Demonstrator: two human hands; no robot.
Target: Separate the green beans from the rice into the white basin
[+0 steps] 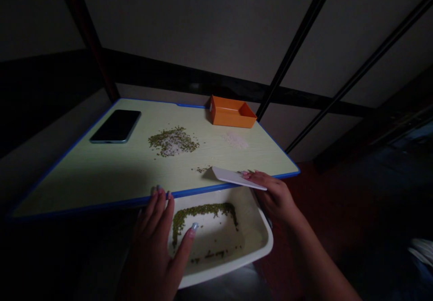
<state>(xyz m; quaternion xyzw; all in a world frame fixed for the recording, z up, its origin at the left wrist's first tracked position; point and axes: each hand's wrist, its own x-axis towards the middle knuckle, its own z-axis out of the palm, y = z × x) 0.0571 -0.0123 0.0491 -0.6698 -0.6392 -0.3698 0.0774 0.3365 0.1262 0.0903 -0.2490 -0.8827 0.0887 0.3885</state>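
My left hand (157, 238) lies over the left side of a white plastic basin (264, 242), its thumb over the inside and its fingertips at the table's blue edge; the rim under the palm is hidden. My right hand (275, 195) pinches a thin white card (233, 178) at the table's front edge, above the basin. Beside the card's left end lie a few dark grains (201, 169). Small green beans (206, 209) line the basin's far and side edges, with a few scattered near its front.
On the pale table (111, 170) sits a heap of green beans mixed with white grains (174, 141). A patch of white grains (235, 140) lies to its right, before an orange open box (233, 113). A dark-screened phone (117, 126) lies at the left. Panelled walls stand behind.
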